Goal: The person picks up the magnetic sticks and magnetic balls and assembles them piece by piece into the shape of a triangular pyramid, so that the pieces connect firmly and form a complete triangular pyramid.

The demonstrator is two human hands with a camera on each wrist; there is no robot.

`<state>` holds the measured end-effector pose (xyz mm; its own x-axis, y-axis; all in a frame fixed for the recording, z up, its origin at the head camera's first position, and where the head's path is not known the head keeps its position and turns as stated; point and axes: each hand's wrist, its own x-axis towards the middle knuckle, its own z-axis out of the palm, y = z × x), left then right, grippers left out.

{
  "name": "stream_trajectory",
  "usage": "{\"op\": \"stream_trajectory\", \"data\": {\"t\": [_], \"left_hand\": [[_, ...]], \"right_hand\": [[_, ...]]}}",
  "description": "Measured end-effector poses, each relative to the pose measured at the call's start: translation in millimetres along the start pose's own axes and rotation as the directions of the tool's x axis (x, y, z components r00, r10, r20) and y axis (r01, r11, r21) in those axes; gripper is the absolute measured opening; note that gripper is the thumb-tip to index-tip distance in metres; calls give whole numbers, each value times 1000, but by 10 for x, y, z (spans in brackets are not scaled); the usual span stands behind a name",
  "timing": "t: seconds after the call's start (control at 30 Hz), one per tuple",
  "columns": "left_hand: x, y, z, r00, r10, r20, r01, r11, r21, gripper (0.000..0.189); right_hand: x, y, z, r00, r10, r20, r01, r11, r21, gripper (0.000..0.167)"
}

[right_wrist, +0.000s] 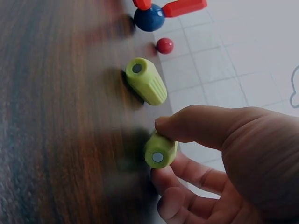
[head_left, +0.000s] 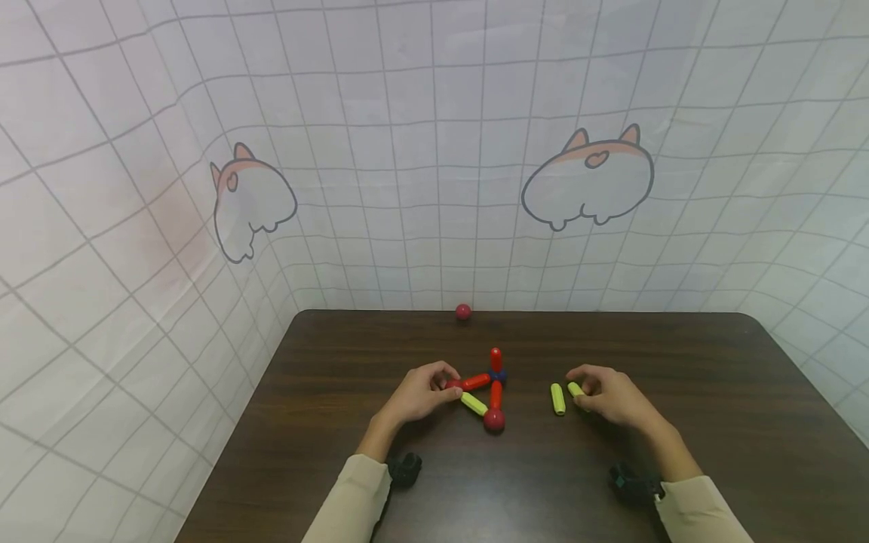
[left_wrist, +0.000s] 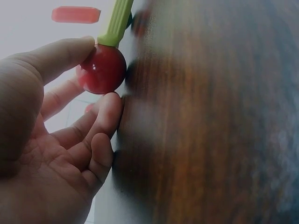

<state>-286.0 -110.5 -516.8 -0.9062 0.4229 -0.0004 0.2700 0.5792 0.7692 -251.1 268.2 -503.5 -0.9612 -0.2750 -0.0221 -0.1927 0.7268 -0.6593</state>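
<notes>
A magnetic stick-and-ball frame lies on the table, with a blue ball (head_left: 498, 375) where red rods (head_left: 496, 394) meet. One red rod (head_left: 496, 360) points up from that ball. My left hand (head_left: 421, 392) holds the red ball (left_wrist: 103, 70) at the frame's left corner between thumb and fingers. From there a yellow-green rod (head_left: 474, 404) runs to a second red ball (head_left: 494, 420) at the near corner. To the right, my right hand (head_left: 614, 396) pinches a loose yellow-green rod (right_wrist: 160, 151), its metal end showing. Another yellow-green rod (head_left: 558, 400) lies just left of it.
A lone red ball (head_left: 463, 311) sits at the far edge of the dark wooden table (head_left: 339, 347). Behind the table hangs a white checked curtain (head_left: 434, 188). Black wrist devices (head_left: 406, 469) sit close over the tabletop.
</notes>
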Motion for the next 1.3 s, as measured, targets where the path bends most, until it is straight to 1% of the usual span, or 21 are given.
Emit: {"op": "stream_trajectory", "data": {"t": [0.13, 0.27, 0.37, 0.47, 0.63, 0.77, 0.97, 1.13, 1.3], "left_hand": [[1, 0, -1, 1000, 2, -3, -2, 1000, -1, 22], [-2, 7, -4, 1000, 1, -4, -1, 1000, -3, 22], [-6, 14, -5, 1000, 2, -5, -2, 1000, -3, 22], [-8, 19, -4, 1000, 5, -6, -5, 1000, -3, 23], [-9, 20, -2, 1000, 2, -5, -2, 1000, -5, 22], [-8, 21, -1, 1000, 2, -5, -2, 1000, -1, 22], [-17, 32, -4, 1000, 0, -8, 0, 1000, 1, 24], [-21, 36, -4, 1000, 0, -7, 0, 1000, 0, 23], [-14, 36, 0, 1000, 10, -10, -10, 1000, 0, 24]], "right_hand": [[6, 7, -19, 1000, -10, -23, 10, 1000, -1, 35], [11, 8, -46, 999, -26, -46, 26, 999, 19, 34], [12, -11, -60, 996, -51, -66, 54, 998, 39, 34], [10, -52, -64, 994, -71, -80, 78, 994, 83, 33], [7, -141, -53, 993, -90, -76, 103, 979, 178, 33], [16, -211, -26, 990, -112, -86, 128, 968, 215, 32], [19, -333, 26, 981, -149, -121, 175, 951, 253, 31], [30, -444, 112, 973, -173, -152, 209, 939, 272, 31], [41, -546, 213, 971, -179, -157, 219, 930, 295, 30]]}}
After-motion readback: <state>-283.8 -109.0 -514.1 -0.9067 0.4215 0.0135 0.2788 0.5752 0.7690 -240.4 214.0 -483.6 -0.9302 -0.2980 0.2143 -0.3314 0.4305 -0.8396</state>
